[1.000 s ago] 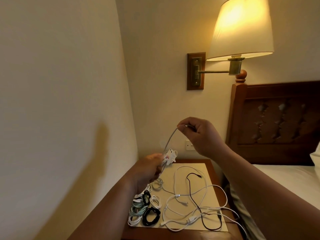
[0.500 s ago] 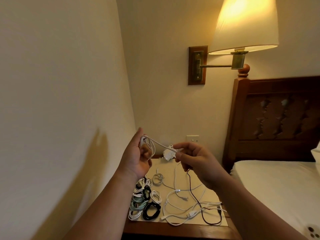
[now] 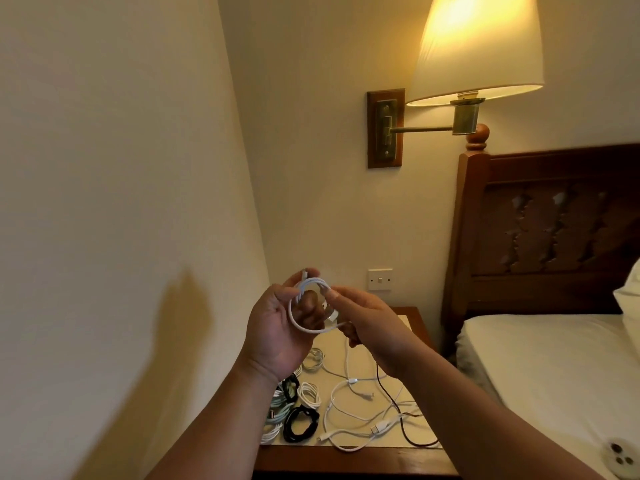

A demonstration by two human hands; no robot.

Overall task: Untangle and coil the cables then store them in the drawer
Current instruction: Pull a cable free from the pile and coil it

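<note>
Head view: white cable (image 3: 313, 281) coiled in mid-air above the tabletop (image 3: 346, 460).
Left hand (image 3: 277, 330) grips the loops and right hand (image 3: 367, 320) pinches the free end, hands close together. The cable looks light, limp and springy, so likely best pinched across the bundled loops.

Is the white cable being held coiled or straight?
Coiled: the white cable forms round loops held between the left hand and right hand.

You're in bedroom: dark carved wooden headboard (image 3: 554, 230), white-sheeted mattress (image 3: 554, 375) at your right, cream-shaded brass swing-arm wall lamp (image 3: 478, 46) (shade glowing) above, brown wooden bedside table (image 3: 346, 460) in corner below you.
</note>
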